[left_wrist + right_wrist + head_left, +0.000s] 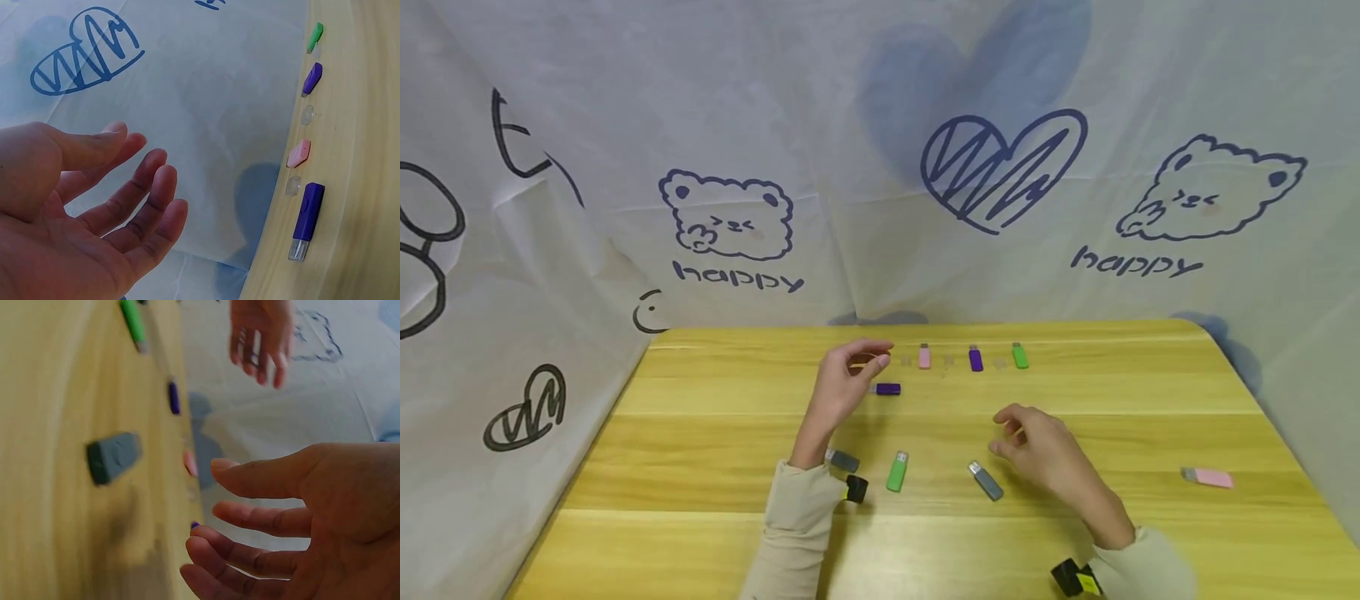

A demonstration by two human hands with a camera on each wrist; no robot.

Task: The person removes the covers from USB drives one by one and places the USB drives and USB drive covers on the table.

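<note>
Mid-table, both hands (842,385) hover empty; purple drive (887,389) beside left

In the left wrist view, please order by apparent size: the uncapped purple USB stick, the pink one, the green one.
1. Uncapped purple USB stick, clearly largest.
2. Pink USB stick.
3. Green USB stick, looks smallest.

They lie in a row going away from the camera, so nearness may cause most of the difference; true sizes remain unsure.

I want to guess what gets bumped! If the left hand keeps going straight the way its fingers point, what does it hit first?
Probably the purple USB stick lying just past the left hand: its open fingers point toward the table's far side. Depth is unclear, so it might pass over it toward the pink stick.
</note>
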